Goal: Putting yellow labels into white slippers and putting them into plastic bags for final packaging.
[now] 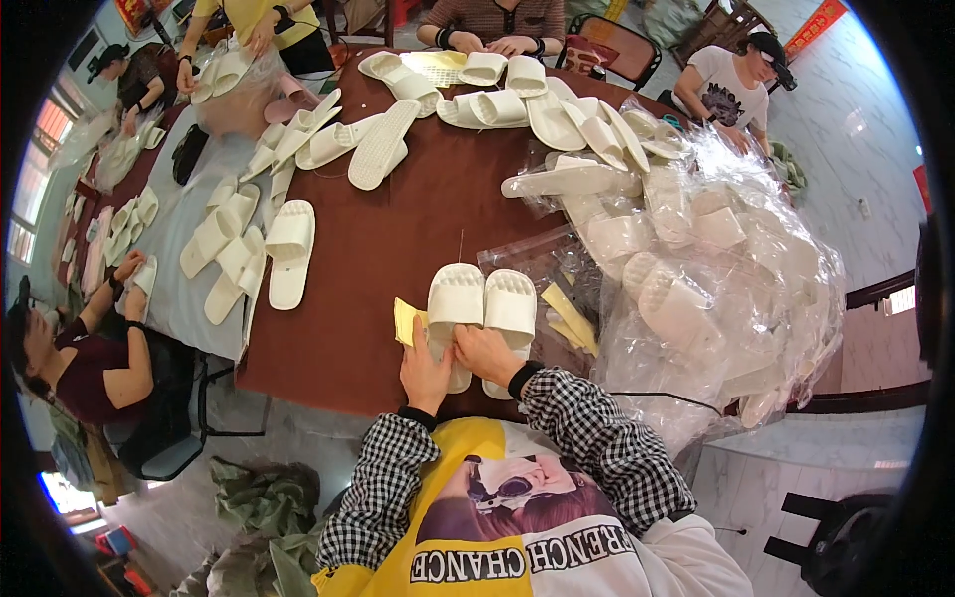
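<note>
A pair of white slide slippers stands side by side at the table's near edge, toes pointing away from me. My left hand (426,372) is closed on the heel side of the left slipper (458,298). A yellow piece of paper (407,320) sticks out against that hand's fingers; whether they pinch it too, I cannot tell. My right hand (486,355) lies across the middle of the pair, its curled fingertips at the left slipper's inner edge. Partly beneath that hand is the right slipper (511,302), touching its partner.
To the right, a heap of white slippers in clear plastic bags (716,289) spreads over the table edge. Yellow strips (569,318) lie beside the pair. Loose slippers (291,254) line the left and far sides of the brown table (368,259). Several people sit or stand around it.
</note>
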The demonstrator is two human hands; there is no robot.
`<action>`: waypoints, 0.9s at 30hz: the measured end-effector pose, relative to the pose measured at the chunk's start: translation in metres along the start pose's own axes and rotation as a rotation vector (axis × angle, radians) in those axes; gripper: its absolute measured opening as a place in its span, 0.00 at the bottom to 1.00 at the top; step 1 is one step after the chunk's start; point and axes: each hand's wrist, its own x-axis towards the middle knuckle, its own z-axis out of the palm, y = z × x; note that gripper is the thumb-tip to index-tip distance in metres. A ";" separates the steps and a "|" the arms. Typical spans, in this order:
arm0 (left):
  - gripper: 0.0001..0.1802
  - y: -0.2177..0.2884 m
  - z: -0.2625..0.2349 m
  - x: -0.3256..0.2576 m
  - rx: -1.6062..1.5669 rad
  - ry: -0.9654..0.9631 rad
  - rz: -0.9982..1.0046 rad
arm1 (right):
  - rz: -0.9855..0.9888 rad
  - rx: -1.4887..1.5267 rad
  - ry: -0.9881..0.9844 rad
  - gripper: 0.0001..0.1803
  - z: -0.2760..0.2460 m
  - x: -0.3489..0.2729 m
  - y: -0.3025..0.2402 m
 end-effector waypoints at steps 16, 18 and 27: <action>0.49 0.003 -0.001 0.000 -0.053 -0.052 -0.029 | 0.080 0.184 0.030 0.11 0.002 -0.003 0.001; 0.49 0.001 -0.001 0.001 -0.060 -0.055 -0.026 | 0.124 0.189 0.004 0.11 0.000 -0.003 0.000; 0.50 -0.002 0.005 0.002 -0.093 -0.021 0.022 | 0.173 0.214 0.052 0.12 0.005 -0.004 0.000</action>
